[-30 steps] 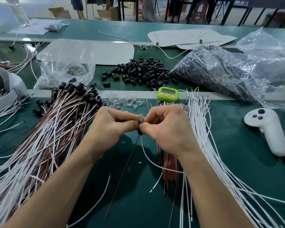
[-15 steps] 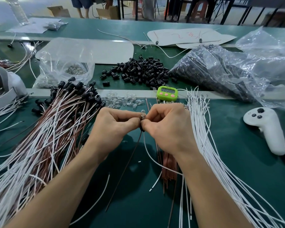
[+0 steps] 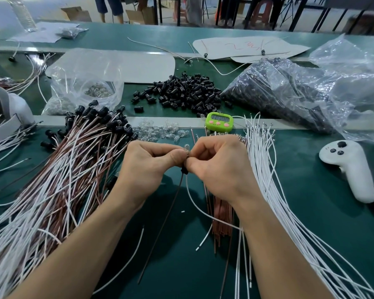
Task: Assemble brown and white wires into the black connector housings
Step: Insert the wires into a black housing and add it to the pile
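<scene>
Both hands up at ctr of the green table (image 3: pixel 300 223), knuckles nearly touching. Left hand (image 3: pixel 147 167) curled tight, thumb & forefinger pinching the top of a black connector housing (image 3: pixel 184 170). Right hand (image 3: pixel 220 167) curled too, thumb & forefinger pinched on the same piece from the other side. Tiny clear bulb (image 3: pixel 187 147) pokes up btwn the fingertips, just above the housing. Out the bottom hang two leads: a brown wire (image 3: pixel 162 225) running straight down toward the near edge, and a white wire (image 3: pixel 198 207) looping right, under the right wrist. Can't tell how far either is seated, fingers cover that. Left of the hands: big fanned bundle of finished leads (image 3: pixel 58 180), brown & white mixed, black caps at the far ends. Right: loose white wires (image 3: pixel 266 169) w/ metal terminals at the top; loose brown wires (image 3: pixel 222 216) lie under the right hand. Far side: pile of loose housings (image 3: pixel 181 91), a plastic bag (image 3: pixel 279 93) w/ more dark parts, a clear bag (image 3: pixel 84 87) of glass bulbs. Scattered bulbs (image 3: pixel 158 132) just beyond the left hand, green timer (image 3: pixel 219 121) just beyond the right. White controller (image 3: pixel 350 169) lies well off to the right.
</scene>
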`<act>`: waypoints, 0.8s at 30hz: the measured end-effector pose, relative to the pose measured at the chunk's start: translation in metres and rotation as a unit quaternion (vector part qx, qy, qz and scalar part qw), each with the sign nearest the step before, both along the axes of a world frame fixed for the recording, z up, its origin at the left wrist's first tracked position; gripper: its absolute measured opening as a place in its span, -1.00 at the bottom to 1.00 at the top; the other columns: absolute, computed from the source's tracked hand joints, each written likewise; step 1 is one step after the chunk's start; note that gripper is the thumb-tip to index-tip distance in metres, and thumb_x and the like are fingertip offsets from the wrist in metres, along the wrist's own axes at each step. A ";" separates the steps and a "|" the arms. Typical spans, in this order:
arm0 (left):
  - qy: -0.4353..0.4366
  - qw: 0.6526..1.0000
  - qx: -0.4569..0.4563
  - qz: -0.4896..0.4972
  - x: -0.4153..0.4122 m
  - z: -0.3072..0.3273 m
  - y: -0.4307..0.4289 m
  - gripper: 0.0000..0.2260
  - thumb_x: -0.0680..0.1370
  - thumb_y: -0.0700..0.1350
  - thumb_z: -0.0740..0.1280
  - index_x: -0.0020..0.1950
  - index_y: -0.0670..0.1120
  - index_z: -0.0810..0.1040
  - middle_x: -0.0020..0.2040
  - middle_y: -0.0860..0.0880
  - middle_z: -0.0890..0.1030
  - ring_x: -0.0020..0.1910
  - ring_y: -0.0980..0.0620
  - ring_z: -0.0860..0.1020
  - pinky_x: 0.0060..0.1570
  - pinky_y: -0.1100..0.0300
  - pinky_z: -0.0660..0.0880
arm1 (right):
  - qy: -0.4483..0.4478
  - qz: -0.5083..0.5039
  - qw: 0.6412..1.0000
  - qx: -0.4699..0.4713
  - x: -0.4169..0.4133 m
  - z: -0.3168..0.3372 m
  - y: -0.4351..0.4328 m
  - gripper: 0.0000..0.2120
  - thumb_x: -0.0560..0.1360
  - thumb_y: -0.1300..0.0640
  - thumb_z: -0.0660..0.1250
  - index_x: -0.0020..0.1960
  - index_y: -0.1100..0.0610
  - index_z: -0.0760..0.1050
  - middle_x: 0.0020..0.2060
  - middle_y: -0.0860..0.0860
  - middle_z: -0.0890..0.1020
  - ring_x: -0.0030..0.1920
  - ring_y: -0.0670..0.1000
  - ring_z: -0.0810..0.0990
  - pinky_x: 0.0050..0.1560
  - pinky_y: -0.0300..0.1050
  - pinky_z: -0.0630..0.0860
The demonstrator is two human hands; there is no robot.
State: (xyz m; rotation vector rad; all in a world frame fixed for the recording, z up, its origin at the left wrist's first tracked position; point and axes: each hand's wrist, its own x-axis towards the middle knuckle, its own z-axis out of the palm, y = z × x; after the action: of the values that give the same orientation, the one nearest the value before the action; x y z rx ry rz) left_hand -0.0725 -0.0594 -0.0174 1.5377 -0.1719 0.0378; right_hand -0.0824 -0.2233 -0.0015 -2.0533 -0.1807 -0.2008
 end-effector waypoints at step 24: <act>-0.002 1.000 -0.009 0.012 0.002 0.001 0.000 -0.82 0.50 -0.35 0.44 -0.20 -0.11 0.73 -0.34 -0.07 0.71 -0.36 0.12 0.63 -0.27 0.38 0.49 | 0.033 0.046 0.996 0.069 0.005 -0.002 -0.006 -0.87 0.39 0.23 0.54 -0.29 0.08 0.66 -0.47 -0.06 0.64 -0.45 -0.13 0.52 -0.40 -0.19 0.43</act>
State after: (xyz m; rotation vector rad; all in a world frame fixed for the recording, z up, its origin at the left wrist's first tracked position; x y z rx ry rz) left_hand -0.0702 -0.0595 -0.0161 1.5227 -0.1566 0.0604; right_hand -0.0774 -0.2295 -0.0033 -1.9060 -0.2136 -0.0864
